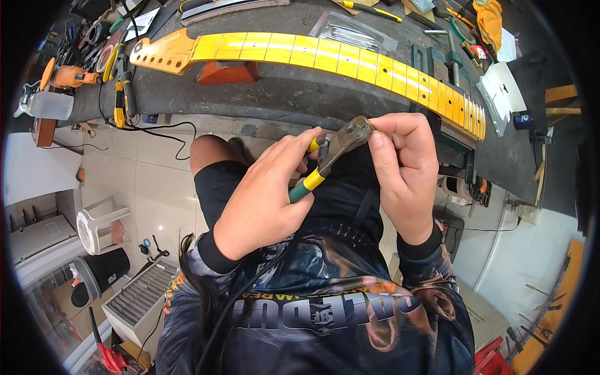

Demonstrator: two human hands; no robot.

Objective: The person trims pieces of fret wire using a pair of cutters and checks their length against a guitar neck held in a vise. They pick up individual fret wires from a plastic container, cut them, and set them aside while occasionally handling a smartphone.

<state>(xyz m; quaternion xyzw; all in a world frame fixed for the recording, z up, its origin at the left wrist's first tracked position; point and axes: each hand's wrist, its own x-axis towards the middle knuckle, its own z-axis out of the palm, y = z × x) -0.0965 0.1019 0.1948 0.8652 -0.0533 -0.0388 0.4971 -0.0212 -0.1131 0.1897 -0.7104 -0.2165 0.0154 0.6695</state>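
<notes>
My left hand is wrapped round the green and yellow handles of a pair of pliers with a broad, dark metal head. The jaws point up and to the right, over my lap. Beside their tip, thumb and forefinger of my right hand are pinched together; whatever is between them is too small to make out. Beyond both hands, a yellow maple guitar neck lies across the bench, headstock to the left. Several fret wires cross its right end, some sticking out past the edges.
A red-orange block sits under the neck near the headstock. On the dark bench are yellow-black pliers, a plastic packet of metal pieces, a clamp and an orange glove. A white stool stands lower left.
</notes>
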